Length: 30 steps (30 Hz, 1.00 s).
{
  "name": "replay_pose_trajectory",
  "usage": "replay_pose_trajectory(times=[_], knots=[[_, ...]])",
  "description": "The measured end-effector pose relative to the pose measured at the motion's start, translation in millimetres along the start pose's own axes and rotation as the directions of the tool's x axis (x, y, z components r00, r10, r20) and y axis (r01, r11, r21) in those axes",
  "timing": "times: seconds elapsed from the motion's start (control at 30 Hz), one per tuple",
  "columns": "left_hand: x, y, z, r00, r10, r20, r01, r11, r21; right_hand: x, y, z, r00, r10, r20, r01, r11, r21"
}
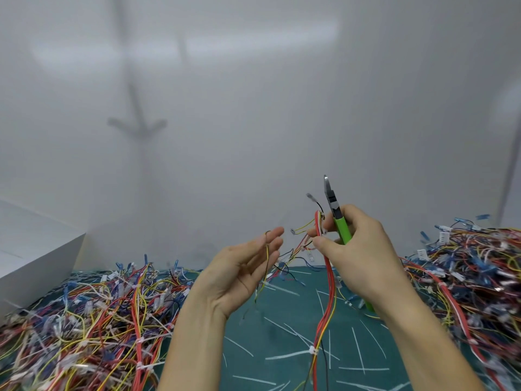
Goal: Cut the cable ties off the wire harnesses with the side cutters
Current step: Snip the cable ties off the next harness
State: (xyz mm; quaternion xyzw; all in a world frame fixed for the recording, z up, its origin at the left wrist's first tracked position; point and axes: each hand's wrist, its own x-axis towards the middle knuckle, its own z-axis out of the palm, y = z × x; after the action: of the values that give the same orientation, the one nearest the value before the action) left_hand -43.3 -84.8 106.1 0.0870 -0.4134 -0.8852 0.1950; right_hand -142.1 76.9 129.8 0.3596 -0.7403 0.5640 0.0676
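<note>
My right hand point(363, 249) grips the green-handled side cutters point(337, 213), jaws pointing up, and also pinches a red, yellow and white wire harness point(328, 292) between thumb and forefinger. The harness hangs down to the green mat, with a white cable tie point(311, 350) around it near the bottom. My left hand point(242, 272) is raised beside it, palm inward, fingers straight. A thin yellow-black wire point(266, 266) hangs down past the left hand's fingertips; whether they touch it I cannot tell.
A heap of tied harnesses point(93, 320) covers the left of the green mat point(282, 320); another heap point(473, 266) lies at the right. Several cut white ties point(356, 345) are strewn on the mat. A white box point(33, 249) stands at the far left, a white wall behind.
</note>
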Motion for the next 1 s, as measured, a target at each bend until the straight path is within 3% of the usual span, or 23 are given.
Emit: replay_pose_trajectory(times=[0.13,0.27,0.33,0.43,0.7,0.87,1.0], knots=[[-5,2,16,1.0,0.002,-0.023,-0.001,0.998,0.069,0,-1,0,1.0,-0.004,0.018,0.005,1.0,-0.027],[-11,4,22,0.991,0.13,-0.014,-0.106,0.864,0.492,0,-1,0,1.0,0.0,0.024,0.001,0.999,-0.043],[-11,5,24,0.981,0.185,-0.065,-0.108,0.786,0.609,1,-1,-1,1.0,-0.002,0.019,0.003,0.999,-0.04],[-9,5,25,0.964,0.209,-0.167,-0.067,0.793,0.606,1,-1,-1,1.0,-0.002,0.029,0.003,0.999,-0.039],[3,-16,26,0.964,0.11,-0.241,0.026,0.865,0.501,-2,-3,3,0.998,-0.034,0.048,0.037,0.997,-0.073],[13,-32,7,0.936,0.172,-0.306,0.081,0.743,0.665,-3,-3,4,0.998,-0.039,0.048,0.041,0.997,-0.058],[17,-34,-6,0.928,0.184,-0.323,0.069,0.769,0.636,-2,-2,3,0.998,-0.036,0.05,0.039,0.997,-0.061]])
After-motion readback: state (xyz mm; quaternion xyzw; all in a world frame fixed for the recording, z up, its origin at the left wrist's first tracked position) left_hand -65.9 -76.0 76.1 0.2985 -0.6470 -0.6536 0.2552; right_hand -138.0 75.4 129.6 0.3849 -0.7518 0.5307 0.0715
